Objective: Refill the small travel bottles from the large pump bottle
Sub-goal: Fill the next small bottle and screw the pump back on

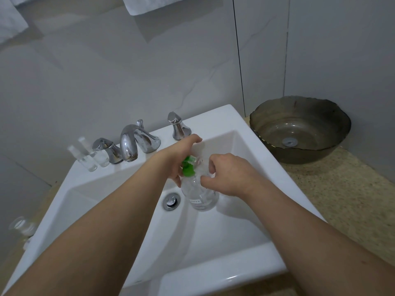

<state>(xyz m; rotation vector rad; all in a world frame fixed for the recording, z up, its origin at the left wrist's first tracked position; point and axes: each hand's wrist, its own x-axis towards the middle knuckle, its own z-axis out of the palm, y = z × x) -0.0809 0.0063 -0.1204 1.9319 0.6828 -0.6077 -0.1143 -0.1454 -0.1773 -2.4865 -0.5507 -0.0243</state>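
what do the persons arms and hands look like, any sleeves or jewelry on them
Both forearms are bare as far as the frame shows: no sleeves or gloves. The left hand and right hand show no rings, and neither wrist carries a watch or bracelet. A small thin mark sits on the right forearm near the frame's lower right edge.

The clear pump bottle (199, 195) with a green pump head (188, 167) stands over the sink basin, near its drain. Two small clear travel bottles (92, 155) stand upright side by side on the sink's back ledge, left of the faucet.
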